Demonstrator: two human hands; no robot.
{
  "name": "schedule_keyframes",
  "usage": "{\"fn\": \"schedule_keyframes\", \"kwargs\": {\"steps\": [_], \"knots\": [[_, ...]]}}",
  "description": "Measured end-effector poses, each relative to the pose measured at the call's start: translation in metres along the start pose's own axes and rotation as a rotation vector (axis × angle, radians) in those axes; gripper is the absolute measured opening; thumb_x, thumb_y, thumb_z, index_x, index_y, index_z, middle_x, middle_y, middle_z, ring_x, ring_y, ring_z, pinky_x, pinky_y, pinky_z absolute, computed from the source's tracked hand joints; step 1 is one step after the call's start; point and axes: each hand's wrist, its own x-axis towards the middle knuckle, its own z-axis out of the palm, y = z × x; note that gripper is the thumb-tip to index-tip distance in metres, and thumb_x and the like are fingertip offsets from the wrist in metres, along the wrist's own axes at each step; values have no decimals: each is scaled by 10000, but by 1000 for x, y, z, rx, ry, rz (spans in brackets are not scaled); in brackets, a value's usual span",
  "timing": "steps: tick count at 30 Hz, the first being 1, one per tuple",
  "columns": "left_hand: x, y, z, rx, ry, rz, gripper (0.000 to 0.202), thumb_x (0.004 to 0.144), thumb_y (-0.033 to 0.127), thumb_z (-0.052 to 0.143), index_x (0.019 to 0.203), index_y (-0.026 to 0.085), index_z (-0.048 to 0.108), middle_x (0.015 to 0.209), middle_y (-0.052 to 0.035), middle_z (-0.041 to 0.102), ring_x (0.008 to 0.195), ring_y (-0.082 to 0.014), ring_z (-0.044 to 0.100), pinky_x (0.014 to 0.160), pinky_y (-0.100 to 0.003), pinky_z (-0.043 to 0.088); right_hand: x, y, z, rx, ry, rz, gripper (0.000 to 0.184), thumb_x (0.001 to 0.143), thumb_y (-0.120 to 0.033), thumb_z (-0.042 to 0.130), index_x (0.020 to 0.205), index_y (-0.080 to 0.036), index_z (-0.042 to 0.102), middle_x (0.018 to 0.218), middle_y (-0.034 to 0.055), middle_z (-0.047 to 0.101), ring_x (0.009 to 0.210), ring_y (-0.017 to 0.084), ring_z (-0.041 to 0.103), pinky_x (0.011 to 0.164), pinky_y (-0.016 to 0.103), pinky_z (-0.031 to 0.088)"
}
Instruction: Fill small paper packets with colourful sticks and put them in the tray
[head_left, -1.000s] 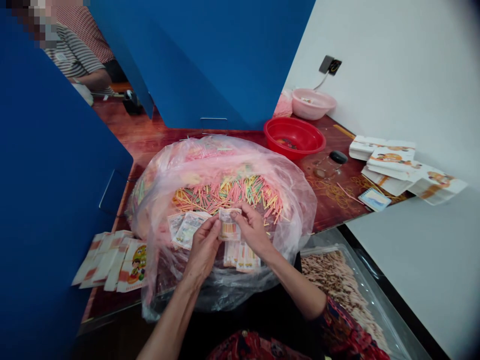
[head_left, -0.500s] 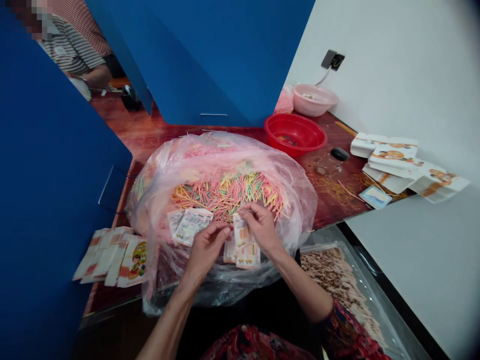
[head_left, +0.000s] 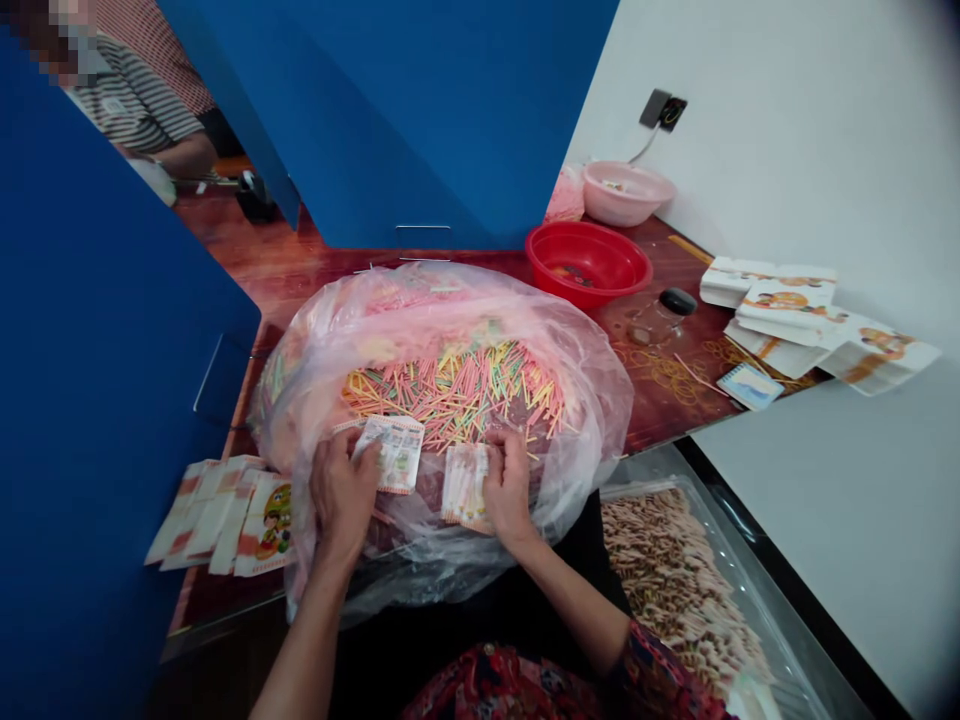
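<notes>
A large clear plastic bag (head_left: 600, 370) lies spread open on the table, with many thin pink, yellow and green sticks (head_left: 450, 390) loose in it. My left hand (head_left: 343, 495) is closed on the left edge of some white printed packets (head_left: 397, 455), thumb on top. To the right, my right hand (head_left: 511, 490) grips the side of a small bunch of white packets (head_left: 465, 485) with orange edging. Both bunches rest on the near part of the bag, with a gap between them. Some fingertips are hidden behind the packets.
Stacks of printed paper packets (head_left: 210, 515) lie at the left edge. A red basin (head_left: 589, 270), a pink basin (head_left: 630, 195), a jar (head_left: 666, 315), rubber bands (head_left: 667, 375) and white stacks (head_left: 787, 305) are at the right. Blue panels (head_left: 420, 120) stand around; a person (head_left: 150, 110) sits beyond.
My left hand has moved left onto the printed packets. My right hand has come down nearer me, and the packet it held upright now lies with the right bunch.
</notes>
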Motion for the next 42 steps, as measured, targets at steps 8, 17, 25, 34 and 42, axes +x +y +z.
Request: {"fn": "schedule_keyframes", "kwargs": {"steps": [8,17,25,34,42], "knots": [[1,9,-23,-429,-66,-207,284,852,491,627,905,217,681,842,-2,703,778,-196,624,709,-281,501,6,0,-15,-252,-89,-72,186,934,-201,490,1052,-213,633,1075,101,573,1026,271,535,935,442,418],[7,8,-23,-65,35,134,413,972,436,461,1169,192,730,1248,-143,686,1148,-297,633,1020,-427,491,33,-29,-12,-326,-249,-269,191,950,-156,500,993,-230,671,1031,83,573,1001,254,544,901,425,400],[-1,29,-32,-504,-168,85,325,902,506,620,1037,252,772,1056,-33,746,1038,-243,673,991,-366,522,66,-72,11,-113,-518,-433,222,953,-247,666,1175,-252,656,1206,79,621,1143,248,549,1006,410,382],[-16,64,5,-708,-443,-127,385,774,578,711,845,200,724,673,28,617,618,-145,514,584,-243,430,74,-60,0,-50,-603,-360,364,1026,-247,547,676,-209,452,738,-26,500,756,149,485,731,293,340],[-18,73,16,-598,-393,-68,394,856,554,577,777,190,706,665,18,566,673,-162,508,644,-256,422,112,-16,-68,-405,-594,-345,175,1019,-171,481,1014,-192,655,944,36,634,904,186,557,836,314,379]]}}
